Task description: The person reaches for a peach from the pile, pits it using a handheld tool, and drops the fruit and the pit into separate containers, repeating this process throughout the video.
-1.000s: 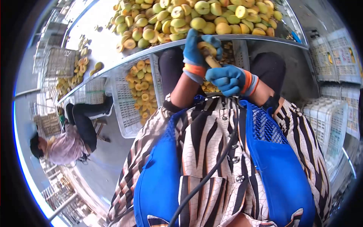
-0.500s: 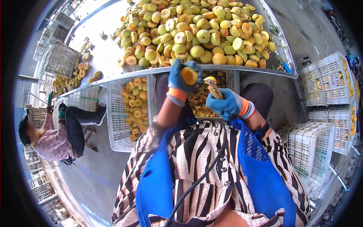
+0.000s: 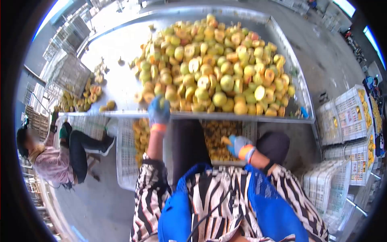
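My left hand (image 3: 159,112), in a blue glove with an orange cuff, is at the near edge of the metal table (image 3: 262,117). Its fingers are closed around a yellow-green peach (image 3: 162,103), though motion blurs them. A large heap of whole and halved peaches (image 3: 213,68) lies just beyond. My right hand (image 3: 240,146), gloved alike, is lower, above a crate of peach scraps (image 3: 219,131) between my knees. It is closed on a pitting tool (image 3: 225,140) with a wooden handle; the tool's tip is too blurred to make out.
A white crate of peach halves (image 3: 139,135) stands under the table edge, left of my legs. Stacked plastic crates (image 3: 342,117) stand at the right. A person (image 3: 56,157) sits at the left beside a smaller group of peaches (image 3: 86,97). A blue object (image 3: 304,112) lies at the table's right corner.
My left hand has moved left to the table edge; the hollowed peach half it held no longer shows. My right hand stays low with the tool. The view has tilted up.
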{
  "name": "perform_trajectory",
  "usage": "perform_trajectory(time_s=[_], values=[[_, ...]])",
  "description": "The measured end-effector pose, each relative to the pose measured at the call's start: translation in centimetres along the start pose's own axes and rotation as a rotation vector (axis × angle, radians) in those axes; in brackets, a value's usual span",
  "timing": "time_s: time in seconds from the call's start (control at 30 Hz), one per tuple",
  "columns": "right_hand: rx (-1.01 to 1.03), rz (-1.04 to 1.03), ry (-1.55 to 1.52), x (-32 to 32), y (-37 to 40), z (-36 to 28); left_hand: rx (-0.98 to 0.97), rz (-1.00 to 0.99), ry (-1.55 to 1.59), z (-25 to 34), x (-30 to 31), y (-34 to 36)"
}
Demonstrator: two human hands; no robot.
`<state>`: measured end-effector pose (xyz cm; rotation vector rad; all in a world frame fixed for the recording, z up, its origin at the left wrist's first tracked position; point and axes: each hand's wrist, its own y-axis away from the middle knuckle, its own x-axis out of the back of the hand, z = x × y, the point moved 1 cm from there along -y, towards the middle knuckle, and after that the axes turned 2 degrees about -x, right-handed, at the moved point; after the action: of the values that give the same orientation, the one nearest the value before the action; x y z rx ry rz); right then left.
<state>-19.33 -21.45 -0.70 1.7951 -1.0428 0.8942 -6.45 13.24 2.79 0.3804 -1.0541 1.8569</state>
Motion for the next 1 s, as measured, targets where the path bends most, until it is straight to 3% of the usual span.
perform_trajectory(time_s=[0.1,0.13,0.2,0.27,0.33,0.4,0.43,0.47,0.53,0.57,0.6,0.63,0.67,0.7,0.73,0.77,0.87,0.97,1.0], values=[[-0.050,0.135,-0.146,1.3,0.1,-0.9,-0.046,-0.096,-0.195,1.2,-3.1,-2.9],[-0.050,0.109,-0.159,2.2,0.3,-1.3,0.001,-0.221,-0.286,2.4,-3.2,-3.6],[0.000,0.071,-0.209,1.9,0.1,-0.4,-0.030,-0.190,-0.389,2.5,-4.5,-3.9],[-0.029,0.074,-0.198,0.9,0.0,0.3,0.064,-0.271,-0.338,2.0,-5.0,-4.5],[-0.006,0.060,-0.215,1.9,0.0,0.3,0.016,-0.185,-0.309,0.1,-6.2,-4.8],[-0.015,0.126,-0.260,3.2,1.4,-1.4,0.075,-0.087,-0.003,-2.0,-6.4,-4.4],[0.026,0.289,-0.313,4.2,2.0,-2.3,0.190,-0.027,0.130,-2.5,-6.5,-3.9],[0.027,0.290,-0.313,4.7,2.0,-2.3,0.189,-0.025,0.129,-1.6,-5.8,-3.9],[0.113,0.539,-0.330,4.9,2.6,-2.3,0.655,-0.090,0.998,0.5,-4.4,-3.2],[-0.043,0.211,-0.096,2.0,0.7,0.7,0.668,-0.111,1.398,-1.9,-6.6,-2.6],[0.027,-0.129,0.052,1.4,0.5,2.6,-0.098,-0.063,0.740,1.1,-4.9,-1.3],[-0.034,-0.043,-0.038,-0.2,0.2,3.8,-0.148,-0.090,0.684,2.4,-4.2,-0.3],[-0.096,0.132,-0.115,0.9,0.3,2.7,0.009,-0.200,0.928,3.9,-4.1,0.1],[-0.143,0.311,-0.201,2.1,0.5,1.3,0.426,-0.334,1.534,5.6,-4.2,0.2],[-0.046,0.474,-0.282,3.3,0.5,0.4,0.788,-0.354,1.873,7.6,-3.7,0.6],[-0.118,0.434,-0.502,4.7,0.5,-0.9,0.970,-0.356,1.987,9.5,-3.3,1.4],[-0.095,0.465,-0.662,6.3,0.7,-3.0,0.881,-0.457,2.042,13.2,-3.2,2.8],[0.013,0.447,-0.670,7.0,1.7,-5.2,0.928,-0.486,1.962,15.1,-3.8,4.2],[-0.022,0.437,-0.677,6.7,2.9,-5.6,0.926,-0.595,2.027,15.8,-4.0,5.6]])
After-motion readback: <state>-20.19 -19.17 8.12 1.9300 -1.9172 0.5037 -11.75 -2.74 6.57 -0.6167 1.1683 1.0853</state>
